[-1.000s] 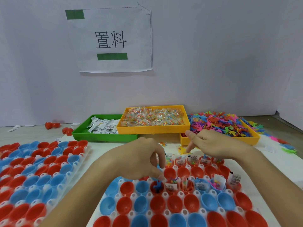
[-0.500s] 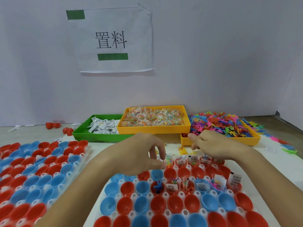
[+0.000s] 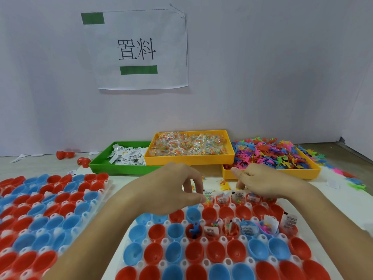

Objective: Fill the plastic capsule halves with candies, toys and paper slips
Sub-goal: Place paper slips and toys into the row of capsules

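Two hands work over the far rows of the capsule tray (image 3: 203, 257), likely placed there because those rows are being filled first. The left hand (image 3: 171, 188) hovers with its fingers curled downward and thumb meeting fingertips, right above a red half holding a candy packet (image 3: 208, 198); whether it pinches something small I cannot tell. The right hand (image 3: 260, 180) sits loosely curled just beside it, thumb stuck out toward the left hand, and what it holds, if anything, is hidden beneath the palm.

Directly under the hands, the farthest row of halves carries candy and paper slips standing upright. One row nearer the person is bare; the row after that holds a blue toy figure (image 3: 194, 229), slips, and a pink toy (image 3: 266, 228). Rows nearer still, red and blue capsule halves (image 3: 153, 251), look unfilled, so the task seems early on this tray.

Beyond the hands, three supply bins sit within reach: a green bin (image 3: 105, 165) of paper slips past the left hand, a yellow bin (image 3: 189, 159) of wrapped candies straight ahead, and another yellow bin (image 3: 302, 172) heaped with coloured toys past the right hand. Left of the left hand lies a second tray (image 3: 50, 211) of halves on the desk (image 3: 36, 162).
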